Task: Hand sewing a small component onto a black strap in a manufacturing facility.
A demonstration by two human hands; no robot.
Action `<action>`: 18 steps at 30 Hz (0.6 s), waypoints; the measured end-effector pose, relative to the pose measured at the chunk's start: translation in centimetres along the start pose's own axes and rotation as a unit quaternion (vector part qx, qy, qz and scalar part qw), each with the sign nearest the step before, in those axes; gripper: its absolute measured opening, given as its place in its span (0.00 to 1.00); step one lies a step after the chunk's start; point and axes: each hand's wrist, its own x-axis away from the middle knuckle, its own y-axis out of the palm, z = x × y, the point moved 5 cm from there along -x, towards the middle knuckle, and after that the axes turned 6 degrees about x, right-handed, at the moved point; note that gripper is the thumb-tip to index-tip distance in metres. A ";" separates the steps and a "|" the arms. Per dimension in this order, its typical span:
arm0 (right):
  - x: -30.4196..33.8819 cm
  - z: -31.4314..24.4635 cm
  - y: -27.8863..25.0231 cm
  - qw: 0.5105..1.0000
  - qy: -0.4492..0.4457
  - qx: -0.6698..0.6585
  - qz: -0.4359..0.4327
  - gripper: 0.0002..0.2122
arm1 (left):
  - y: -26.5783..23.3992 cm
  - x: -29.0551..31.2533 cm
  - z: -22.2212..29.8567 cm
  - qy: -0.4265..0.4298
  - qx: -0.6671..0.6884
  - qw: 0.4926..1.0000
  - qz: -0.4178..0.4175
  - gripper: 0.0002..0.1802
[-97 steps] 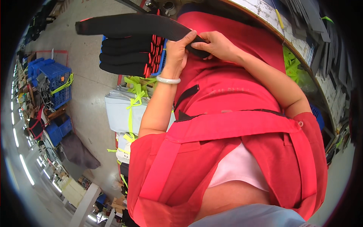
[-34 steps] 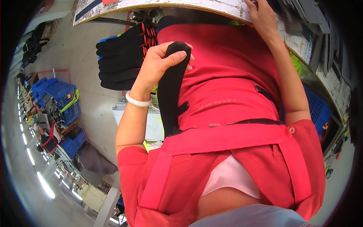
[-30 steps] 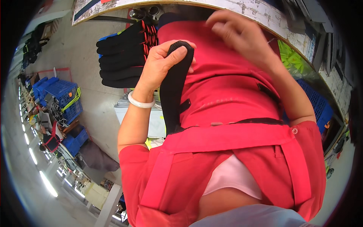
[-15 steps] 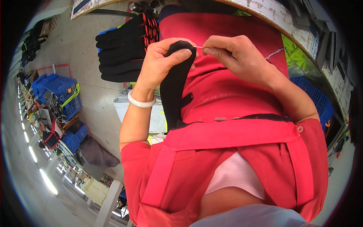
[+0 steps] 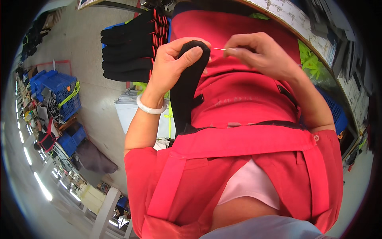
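Note:
My left hand (image 5: 175, 57) is closed on the folded top of a long black knitted tube (image 5: 184, 95), thumb pressed on the near face. The tube hangs down toward my waist, over the red apron (image 5: 238, 79). To the right, my right hand (image 5: 254, 51) pinches a thin needle (image 5: 219, 49) between thumb and forefinger. Its bare tip points left at the rounded end of the knit, with a small gap between them. No thread can be made out on the needle.
Several black knitted pieces (image 5: 129, 46) with red edges lie stacked beyond my left hand, on a blue crate. White bundles (image 5: 129, 113) lie beside my left forearm. A table edge (image 5: 314, 53) runs along the right, above a blue crate (image 5: 332, 109) and yellow-green material (image 5: 312, 61).
My right hand has drawn slightly right and up with the needle, whose tip was at the knit and now stands apart. My left hand keeps its hold on the tube.

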 end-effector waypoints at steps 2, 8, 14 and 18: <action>0.8 0.6 -1.0 0.999 0.034 0.018 0.020 0.09 | -0.3 0.6 -0.3 -0.018 -0.028 0.999 -0.010 0.10; 1.0 -1.1 -0.1 0.992 -0.057 0.109 0.038 0.07 | 1.5 0.8 -1.1 0.000 -0.155 0.987 -0.045 0.10; 1.0 -1.1 0.2 0.984 -0.056 0.171 0.009 0.07 | 1.7 0.8 -1.9 -0.021 -0.177 0.982 -0.061 0.11; 1.1 -1.0 0.6 0.980 -0.057 0.191 -0.014 0.08 | 2.4 1.0 -2.3 -0.045 -0.192 0.978 -0.063 0.12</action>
